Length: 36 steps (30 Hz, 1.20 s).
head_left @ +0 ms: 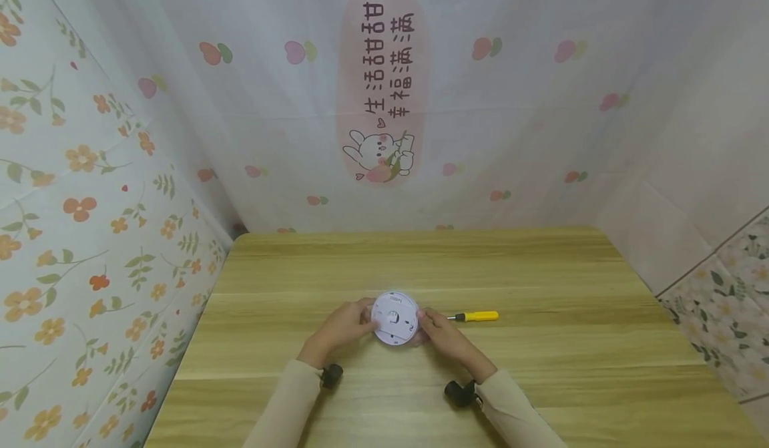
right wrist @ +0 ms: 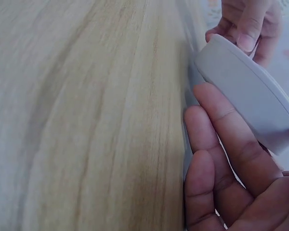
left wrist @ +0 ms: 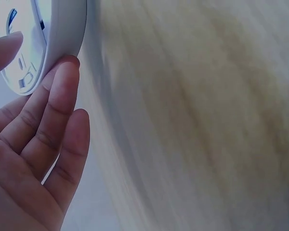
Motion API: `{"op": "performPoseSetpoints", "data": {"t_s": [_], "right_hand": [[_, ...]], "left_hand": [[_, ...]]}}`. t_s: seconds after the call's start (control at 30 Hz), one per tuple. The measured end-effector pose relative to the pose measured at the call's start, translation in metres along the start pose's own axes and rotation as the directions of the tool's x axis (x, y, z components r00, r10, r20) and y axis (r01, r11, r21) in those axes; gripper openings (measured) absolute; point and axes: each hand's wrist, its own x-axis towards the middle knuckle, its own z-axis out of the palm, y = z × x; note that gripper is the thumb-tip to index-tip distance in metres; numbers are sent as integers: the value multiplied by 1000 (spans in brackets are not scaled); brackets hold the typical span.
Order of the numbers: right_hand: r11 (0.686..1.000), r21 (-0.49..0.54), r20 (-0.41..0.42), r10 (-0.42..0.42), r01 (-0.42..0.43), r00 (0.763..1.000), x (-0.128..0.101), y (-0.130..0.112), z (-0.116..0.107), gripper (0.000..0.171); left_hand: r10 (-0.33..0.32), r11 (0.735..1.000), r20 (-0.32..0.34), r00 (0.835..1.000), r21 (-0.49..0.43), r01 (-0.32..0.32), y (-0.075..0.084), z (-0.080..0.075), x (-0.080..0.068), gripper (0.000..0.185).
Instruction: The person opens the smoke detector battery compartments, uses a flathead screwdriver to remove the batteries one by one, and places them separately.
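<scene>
1. Where the two hands meet over the near middle of the wooden surface (head_left: 541, 274), one round white disc (head_left: 394, 318) is held between them, its flat face with moulded marks turned up toward the head camera.
2. The disc's left edge is gripped by the left hand (head_left: 344, 328); in the left wrist view the rim is seen resting against the fingertips (left wrist: 65, 72), with the thumb laid on the disc's face, so the grip is closed on the disc.
3. The disc's right edge is gripped by the right hand (head_left: 441, 336); in the right wrist view the smooth grey-white side of the disc (right wrist: 248, 91) is seen lying across the fingers (right wrist: 231, 139), and this grip too is closed on the disc.
4. The disc is thus placed squarely between both grips, tilted rather than flat; whether it touches the surface cannot be told.
5. One screwdriver (head_left: 474, 316) with a yellow handle is laid on the surface just to the right of the right hand, apart from it, its dark tip pointed left toward the disc.
6. By count: one disc, one screwdriver, two hands, and two light sleeves, each with a dark camera mount at the wrist.
7. Patterned cloth (head_left: 90, 221) is hung on the left and far sides of the surface.
</scene>
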Motion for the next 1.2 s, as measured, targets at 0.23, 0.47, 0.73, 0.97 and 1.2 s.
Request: {"op": "performPoseSetpoints", "data": {"t_s": [0.23, 0.47, 0.73, 0.97, 1.2], "right_hand": [[1000, -9, -5, 25, -25, 1000, 2, 1, 0, 41], [999, 2, -27, 53, -53, 998, 0, -1, 2, 43], [997, 25, -13, 75, -75, 997, -1, -3, 1, 46], [996, 71, 49, 52, -55, 997, -1, -2, -2, 47], [995, 89, 53, 39, -44, 998, 1, 1, 0, 50]], "left_hand": [[-17, 1000, 15, 1000, -6, 17, -1, 2, -1, 52], [-33, 999, 23, 999, 16, 33, 2, 3, -3, 47], [-40, 999, 26, 999, 16, 40, 1, 3, -3, 51], [-53, 999, 43, 998, -7, 53, 0, 5, -4, 52], [-43, 999, 35, 998, -10, 43, 1, 6, -3, 54]]}}
